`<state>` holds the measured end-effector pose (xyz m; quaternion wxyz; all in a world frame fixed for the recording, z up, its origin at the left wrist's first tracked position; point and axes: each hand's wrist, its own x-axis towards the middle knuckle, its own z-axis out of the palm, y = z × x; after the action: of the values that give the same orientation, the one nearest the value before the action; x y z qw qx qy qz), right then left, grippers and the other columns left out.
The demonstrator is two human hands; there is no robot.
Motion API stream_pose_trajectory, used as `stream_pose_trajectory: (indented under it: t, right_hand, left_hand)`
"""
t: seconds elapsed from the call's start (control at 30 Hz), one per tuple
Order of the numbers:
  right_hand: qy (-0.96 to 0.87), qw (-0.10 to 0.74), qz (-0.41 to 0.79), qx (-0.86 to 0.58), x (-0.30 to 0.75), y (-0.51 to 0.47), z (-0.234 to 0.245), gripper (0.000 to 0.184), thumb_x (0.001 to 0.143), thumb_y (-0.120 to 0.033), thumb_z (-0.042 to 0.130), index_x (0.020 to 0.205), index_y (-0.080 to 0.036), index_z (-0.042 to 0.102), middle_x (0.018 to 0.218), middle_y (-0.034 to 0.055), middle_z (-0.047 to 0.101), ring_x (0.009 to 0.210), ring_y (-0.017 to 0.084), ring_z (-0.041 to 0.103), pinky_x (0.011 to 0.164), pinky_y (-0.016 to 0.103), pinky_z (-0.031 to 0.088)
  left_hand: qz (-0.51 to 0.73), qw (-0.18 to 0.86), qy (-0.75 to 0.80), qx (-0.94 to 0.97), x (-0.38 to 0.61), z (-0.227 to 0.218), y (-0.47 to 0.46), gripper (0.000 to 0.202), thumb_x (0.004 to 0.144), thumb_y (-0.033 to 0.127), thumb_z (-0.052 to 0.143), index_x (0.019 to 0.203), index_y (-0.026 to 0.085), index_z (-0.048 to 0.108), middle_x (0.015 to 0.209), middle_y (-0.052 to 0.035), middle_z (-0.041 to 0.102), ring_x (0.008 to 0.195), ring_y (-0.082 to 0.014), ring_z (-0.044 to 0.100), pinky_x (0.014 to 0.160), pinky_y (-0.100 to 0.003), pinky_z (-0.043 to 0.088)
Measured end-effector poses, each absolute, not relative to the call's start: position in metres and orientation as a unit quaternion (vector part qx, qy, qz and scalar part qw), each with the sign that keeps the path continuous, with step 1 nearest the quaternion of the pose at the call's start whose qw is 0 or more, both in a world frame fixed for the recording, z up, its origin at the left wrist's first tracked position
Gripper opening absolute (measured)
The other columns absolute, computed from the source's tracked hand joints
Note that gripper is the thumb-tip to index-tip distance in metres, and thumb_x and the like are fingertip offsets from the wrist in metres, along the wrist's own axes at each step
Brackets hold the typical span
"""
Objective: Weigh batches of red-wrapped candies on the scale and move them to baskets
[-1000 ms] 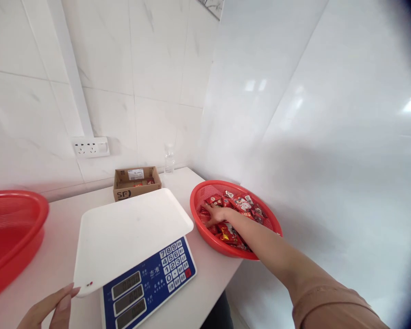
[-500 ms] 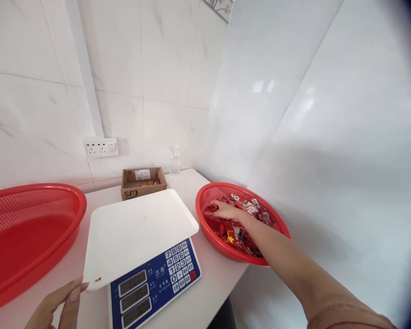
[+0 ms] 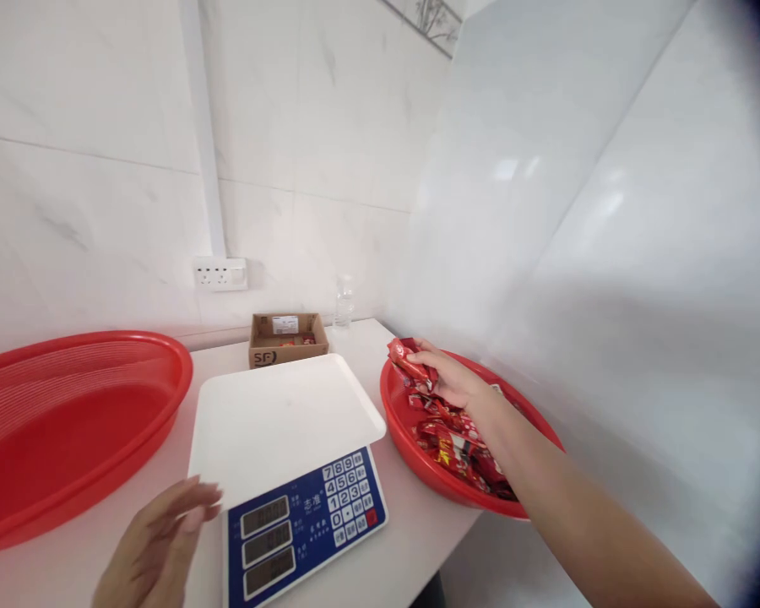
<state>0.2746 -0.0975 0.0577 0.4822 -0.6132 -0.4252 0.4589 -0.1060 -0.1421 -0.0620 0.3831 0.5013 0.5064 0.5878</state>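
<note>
My right hand (image 3: 447, 376) is closed around several red-wrapped snack packets (image 3: 411, 361), lifted over the rim of the right red basket (image 3: 398, 422). More red packets (image 3: 447, 443) lie heaped in that basket below the hand. My left hand (image 3: 158, 540) is at the near left corner of the scale's white pan (image 3: 285, 422), fingers loosely bent, thumb a little apart, with nothing seen between them. The scale's blue panel (image 3: 310, 523) with keys and displays faces me. Nothing lies on the middle of the pan.
A large red basket (image 3: 187, 380) stands at the left. Behind the scale sit a small cardboard box (image 3: 297, 355) with a few packets inside and a clear bottle (image 3: 343, 304). A wall socket (image 3: 220, 274) is above. Walls bound the table at the back and right.
My right hand has risen from inside the right basket, now holding red packets. My left hand shows more fully beside the pan's corner. The view has shifted, so things sit further right.
</note>
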Motion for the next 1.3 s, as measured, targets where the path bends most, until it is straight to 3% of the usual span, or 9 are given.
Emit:
stream_pose_trajectory:
  t: [0.13, 0.27, 0.4, 0.53, 0.83, 0.97, 1.1, 1.2, 1.3]
  right_hand:
    - [-0.545, 0.440, 0.472, -0.535, 0.186, -0.104, 0.061, 0.047, 0.066, -0.026, 0.066, 0.110, -0.030, 0.051, 0.089, -0.0022, 0.062, 0.060, 0.011, 0.057, 0.043, 0.020, 0.040]
    - [-0.707, 0.386, 0.344, -0.481, 0.111, -0.112, 0.041, 0.048, 0.068, -0.022, 0.067, 0.114, -0.029, 0.055, 0.116, 0.0033, 0.055, 0.101, 0.019, 0.057, 0.084, 0.034, 0.048]
    - [-0.773, 0.328, 0.314, -0.443, 0.085, -0.111, 0.032, 0.059, 0.071, -0.023, 0.067, 0.127, -0.031, 0.051, 0.129, 0.0042, 0.049, 0.111, 0.021, 0.052, 0.093, 0.040, 0.044]
    - [-0.748, 0.326, 0.387, -0.430, 0.090, -0.106, 0.039, 0.058, 0.075, -0.027, 0.064, 0.131, -0.031, 0.047, 0.127, 0.0028, 0.054, 0.110, 0.020, 0.053, 0.084, 0.035, 0.050]
    - [-0.635, 0.339, 0.436, -0.539, 0.104, -0.081, 0.027, 0.046, 0.080, -0.048, 0.056, 0.119, -0.024, 0.053, 0.109, 0.0065, 0.060, 0.065, 0.011, 0.060, 0.050, 0.024, 0.047]
    - [-0.649, 0.301, 0.303, -0.630, 0.121, -0.058, 0.009, 0.052, 0.079, -0.059, 0.053, 0.114, -0.021, 0.058, 0.091, 0.0050, 0.063, 0.067, 0.014, 0.061, 0.063, 0.029, 0.048]
    - [-0.642, 0.325, 0.280, -0.635, 0.127, -0.044, 0.002, 0.055, 0.085, -0.060, 0.040, 0.121, -0.020, 0.055, 0.112, 0.0113, 0.061, 0.096, 0.021, 0.062, 0.079, 0.034, 0.049]
    - [-0.652, 0.365, 0.219, -0.628, 0.126, -0.045, 0.002, 0.051, 0.090, -0.050, 0.035, 0.131, -0.020, 0.045, 0.134, 0.0118, 0.048, 0.123, 0.022, 0.045, 0.100, 0.037, 0.037]
    - [-0.689, 0.353, 0.184, -0.606, 0.127, -0.053, -0.001, 0.041, 0.088, -0.038, 0.043, 0.124, -0.021, 0.053, 0.130, 0.0083, 0.052, 0.124, 0.022, 0.042, 0.106, 0.038, 0.029]
  left_hand:
    - [0.568, 0.625, 0.365, 0.392, -0.058, -0.007, -0.155, 0.060, 0.074, 0.049, 0.067, 0.127, 0.031, 0.046, 0.132, -0.0094, 0.053, 0.119, -0.0296, 0.052, 0.087, -0.041, 0.053]
    - [0.519, 0.752, 0.266, 0.306, -0.035, 0.013, -0.136, 0.064, 0.083, 0.043, 0.061, 0.138, 0.040, 0.029, 0.138, -0.0070, 0.048, 0.118, -0.0258, 0.053, 0.078, -0.037, 0.056]
    - [0.534, 0.762, 0.292, 0.220, -0.048, 0.008, -0.111, 0.044, 0.086, 0.032, 0.058, 0.129, 0.031, 0.046, 0.111, -0.0057, 0.065, 0.086, -0.0173, 0.067, 0.059, -0.023, 0.055]
    - [0.520, 0.770, 0.316, 0.194, -0.063, 0.002, -0.102, 0.044, 0.083, 0.021, 0.060, 0.125, 0.021, 0.049, 0.096, -0.0080, 0.069, 0.070, -0.0159, 0.068, 0.057, -0.025, 0.056]
    - [0.564, 0.725, 0.339, 0.202, -0.077, -0.002, -0.110, 0.056, 0.079, 0.019, 0.063, 0.130, 0.031, 0.046, 0.107, -0.0059, 0.067, 0.068, -0.0146, 0.068, 0.053, -0.024, 0.056]
    - [0.595, 0.692, 0.353, 0.206, -0.092, -0.004, -0.119, 0.057, 0.076, 0.018, 0.066, 0.129, 0.030, 0.048, 0.110, -0.0055, 0.066, 0.074, -0.0162, 0.068, 0.055, -0.027, 0.058]
    - [0.609, 0.669, 0.369, 0.215, -0.102, -0.009, -0.127, 0.057, 0.072, 0.017, 0.070, 0.126, 0.026, 0.052, 0.108, -0.0074, 0.066, 0.074, -0.0176, 0.066, 0.053, -0.029, 0.059]
    - [0.620, 0.657, 0.371, 0.215, -0.104, -0.011, -0.129, 0.057, 0.069, 0.018, 0.073, 0.123, 0.024, 0.054, 0.110, -0.0084, 0.065, 0.076, -0.0187, 0.066, 0.055, -0.031, 0.060]
    - [0.620, 0.655, 0.375, 0.212, -0.103, -0.012, -0.130, 0.057, 0.065, 0.019, 0.075, 0.120, 0.023, 0.057, 0.104, -0.0068, 0.067, 0.075, -0.0200, 0.066, 0.053, -0.033, 0.060]
